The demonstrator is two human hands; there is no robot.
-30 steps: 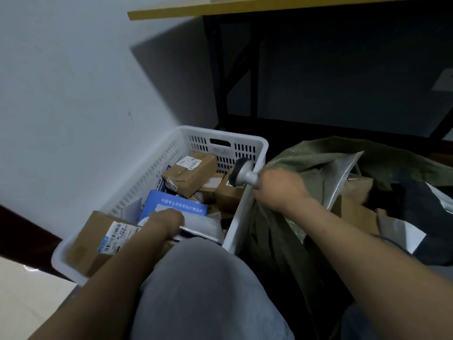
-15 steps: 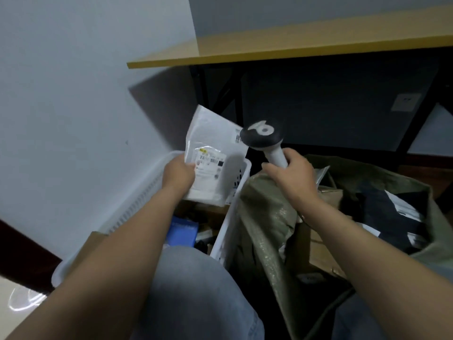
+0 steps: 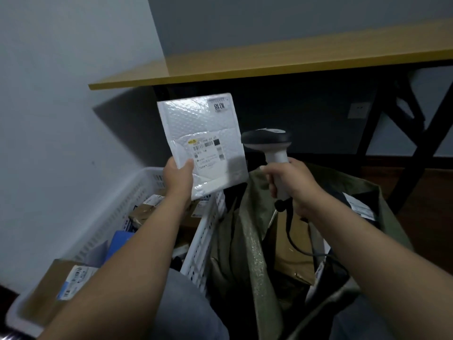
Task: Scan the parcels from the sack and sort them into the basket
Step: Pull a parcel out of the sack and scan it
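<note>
Above the far right corner of the white basket (image 3: pixel 137 192), the left hand (image 3: pixel 177 179) holds a white bubble mailer (image 3: pixel 203 123) upright, pinching its lower left corner with the thumb on the front. Just beside it, over the open green sack (image 3: pixel 247 241), the right hand (image 3: pixel 291 185) is wrapped round the pale handle of a barcode scanner (image 3: pixel 267 143). The scanner's dark head stands level with the mailer's label (image 3: pixel 206 150), near its right edge.

The step in hand appears to be scanning this parcel. Which way the scanner's window faces cannot be told. The next move likely calls for aiming it squarely at the barcode, or tipping the mailer toward it. The mailer would then go down into the basket among the cardboard boxes already there.

The mailer is flat, thin and glossy, with dimpled padding. A printed label with barcodes sits on its lower half, and a small numbered sticker marks its top right corner.
</note>
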